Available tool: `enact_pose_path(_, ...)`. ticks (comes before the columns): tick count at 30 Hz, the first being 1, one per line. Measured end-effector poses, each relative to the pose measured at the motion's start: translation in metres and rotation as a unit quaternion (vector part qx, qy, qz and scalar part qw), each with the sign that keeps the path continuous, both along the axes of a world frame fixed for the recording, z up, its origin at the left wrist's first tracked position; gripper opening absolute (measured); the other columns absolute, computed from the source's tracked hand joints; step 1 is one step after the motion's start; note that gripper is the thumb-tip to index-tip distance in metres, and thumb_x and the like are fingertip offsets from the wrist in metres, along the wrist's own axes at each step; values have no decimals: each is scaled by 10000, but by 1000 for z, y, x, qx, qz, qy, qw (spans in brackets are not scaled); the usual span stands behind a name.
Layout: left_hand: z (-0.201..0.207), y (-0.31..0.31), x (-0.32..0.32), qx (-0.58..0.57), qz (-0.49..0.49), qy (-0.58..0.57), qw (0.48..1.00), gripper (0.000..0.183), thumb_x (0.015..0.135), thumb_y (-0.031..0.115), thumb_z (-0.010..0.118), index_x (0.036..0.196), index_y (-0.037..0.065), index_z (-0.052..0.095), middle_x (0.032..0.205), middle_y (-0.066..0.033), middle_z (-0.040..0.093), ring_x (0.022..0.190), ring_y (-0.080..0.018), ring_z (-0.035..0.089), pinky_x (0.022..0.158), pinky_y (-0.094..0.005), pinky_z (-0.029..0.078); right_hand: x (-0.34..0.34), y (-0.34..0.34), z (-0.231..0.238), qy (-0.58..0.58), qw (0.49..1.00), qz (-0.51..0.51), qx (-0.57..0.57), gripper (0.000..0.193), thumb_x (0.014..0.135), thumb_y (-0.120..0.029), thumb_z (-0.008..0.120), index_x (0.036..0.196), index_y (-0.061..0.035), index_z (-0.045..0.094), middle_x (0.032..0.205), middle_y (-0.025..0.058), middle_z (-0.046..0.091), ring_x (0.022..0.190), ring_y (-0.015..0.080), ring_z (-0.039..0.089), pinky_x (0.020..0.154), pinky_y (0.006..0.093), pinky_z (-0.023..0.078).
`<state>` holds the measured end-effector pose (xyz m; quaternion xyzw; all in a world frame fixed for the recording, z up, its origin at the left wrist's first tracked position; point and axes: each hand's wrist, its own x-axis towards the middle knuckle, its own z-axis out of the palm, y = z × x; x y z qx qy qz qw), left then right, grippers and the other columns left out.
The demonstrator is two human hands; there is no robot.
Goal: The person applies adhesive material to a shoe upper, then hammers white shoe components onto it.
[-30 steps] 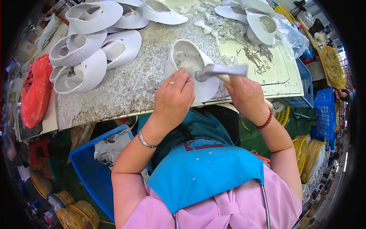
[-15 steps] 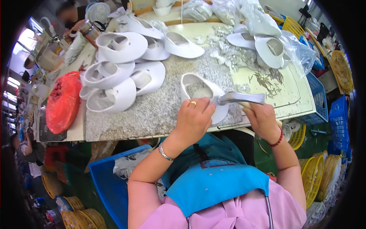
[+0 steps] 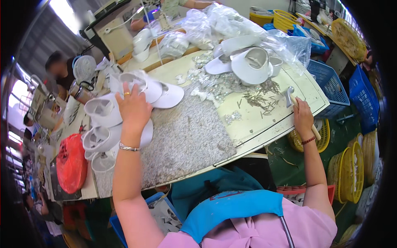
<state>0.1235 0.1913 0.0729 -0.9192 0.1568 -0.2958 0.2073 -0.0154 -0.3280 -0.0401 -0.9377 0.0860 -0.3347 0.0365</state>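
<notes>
My left hand [image 3: 134,108] reaches over a heap of white sun visors [image 3: 100,112] at the left of the table. Its fingers are spread and lie against a white visor [image 3: 152,87] at the back of that heap; the palm hides part of the visors below. At the table's right side my right hand [image 3: 304,118] is closed round the pale wooden handle of a hammer [image 3: 289,96]. The hammer's metal head sits above the tabletop. More white visors [image 3: 250,66] stand stacked at the back right. Before me lies a speckled grey work slab [image 3: 186,140].
Small silvery pieces [image 3: 206,89] and thin brown slivers [image 3: 264,99] are scattered near the right stack. A red plastic bag [image 3: 71,163] lies at the left edge. Clear plastic bags [image 3: 198,31] line the back. Blue baskets [image 3: 326,82] and yellow baskets [image 3: 345,171] stand right of the table.
My left hand has left the visor at the front of the slab and moved to the left heap. My right hand has carried the hammer rightward, away from the slab. The view has shifted.
</notes>
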Motion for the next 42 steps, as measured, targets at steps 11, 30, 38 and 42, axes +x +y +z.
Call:
enact_pose_path(11,8,-191,79,-180,-283,79,939,544,784,303,668,1295,140,580,1325,-113,566,1253,-239,510,1035,-477,320,24,-16,22,-5,999,46,8,348,807,-109,660,1149,-59,617,1061,146,586,974,338,576,866,445,457)
enact_pose_path(30,33,-223,164,-582,-265,254,726,483,780,189,724,1207,-23,647,949,-90,695,707,-117,627,667,-257,505,132,76,58,41,971,235,-13,403,886,-355,639,1211,-119,600,832,95,686,928,276,598,864,407,347)
enact_pose_path(38,70,-162,131,-716,-264,203,614,501,851,236,674,1277,-14,592,842,11,573,650,-59,481,579,-202,397,134,71,53,59,974,219,15,395,870,-331,660,1179,-87,624,864,112,665,897,294,587,863,422,371)
enact_pose_path(42,54,-145,54,-656,-285,224,662,431,859,146,677,1248,-16,587,982,-37,645,791,-85,563,684,-241,461,135,69,56,-106,965,239,-8,427,814,-351,712,1169,-127,633,1023,90,642,1021,294,567,883,429,376)
